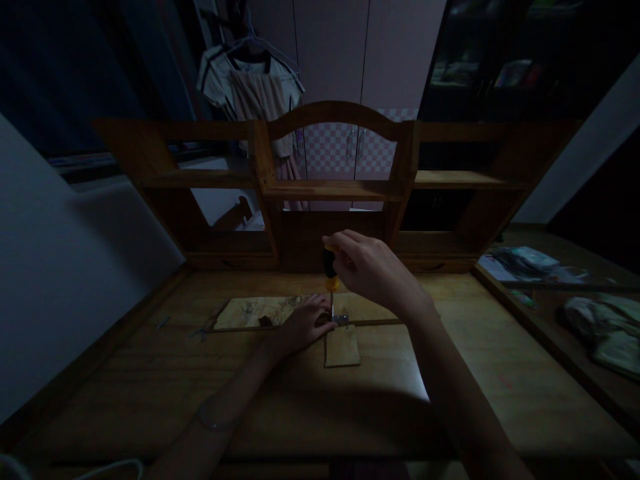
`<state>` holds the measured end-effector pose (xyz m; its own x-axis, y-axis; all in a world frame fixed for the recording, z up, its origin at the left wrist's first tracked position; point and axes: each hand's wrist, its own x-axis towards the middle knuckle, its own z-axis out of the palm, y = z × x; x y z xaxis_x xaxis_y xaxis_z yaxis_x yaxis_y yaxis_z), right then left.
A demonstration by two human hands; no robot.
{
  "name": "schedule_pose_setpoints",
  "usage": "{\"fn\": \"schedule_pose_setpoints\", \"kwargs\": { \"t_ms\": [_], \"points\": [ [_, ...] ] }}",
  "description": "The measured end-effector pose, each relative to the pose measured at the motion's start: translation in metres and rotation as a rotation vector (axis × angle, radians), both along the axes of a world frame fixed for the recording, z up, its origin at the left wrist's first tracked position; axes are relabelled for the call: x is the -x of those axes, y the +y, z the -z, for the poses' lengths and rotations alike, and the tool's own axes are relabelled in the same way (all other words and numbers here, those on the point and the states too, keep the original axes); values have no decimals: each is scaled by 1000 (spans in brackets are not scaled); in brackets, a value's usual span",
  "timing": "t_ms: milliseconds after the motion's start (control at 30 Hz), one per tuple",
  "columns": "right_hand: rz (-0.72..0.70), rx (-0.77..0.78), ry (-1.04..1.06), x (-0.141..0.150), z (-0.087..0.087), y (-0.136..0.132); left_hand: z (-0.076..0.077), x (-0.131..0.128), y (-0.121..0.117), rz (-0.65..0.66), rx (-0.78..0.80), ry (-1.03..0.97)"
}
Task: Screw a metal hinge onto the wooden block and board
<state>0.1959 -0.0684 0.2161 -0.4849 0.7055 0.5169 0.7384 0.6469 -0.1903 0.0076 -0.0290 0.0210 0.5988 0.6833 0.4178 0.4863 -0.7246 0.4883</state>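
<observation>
My right hand [363, 263] is closed round the black-and-yellow handle of a screwdriver [331, 280], which stands upright with its shaft pointing down. The tip meets a small metal hinge [341, 320] or bracket at the near edge of a long, thin wooden board [250, 312]. My left hand [307, 320] grips that board just left of the screwdriver, fingers over its top and thumb by the near edge. Any screw under the tip is too small to make out. A small square wooden piece [343, 347] lies against the board's near side, below the hinge.
Everything lies on a wooden desk [225, 393]. A wooden shelf unit [333, 190] rises along its back. Small slim bits [163, 323] lie to the left. At right are plastic packets [533, 260] and cloth [607, 333]. A white cable [115, 465] shows at lower left.
</observation>
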Motion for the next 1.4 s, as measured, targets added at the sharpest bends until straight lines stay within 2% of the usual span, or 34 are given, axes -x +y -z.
{"fn": "schedule_pose_setpoints", "kwargs": {
  "t_ms": [233, 1400],
  "points": [
    [2, -12, -10, 0, 1, 1, -4, -1, -3, -9, -7, 1],
    [32, 19, -6, -2, -2, 2, -2, -1, 0, -9, -2, 19]
  ]
}}
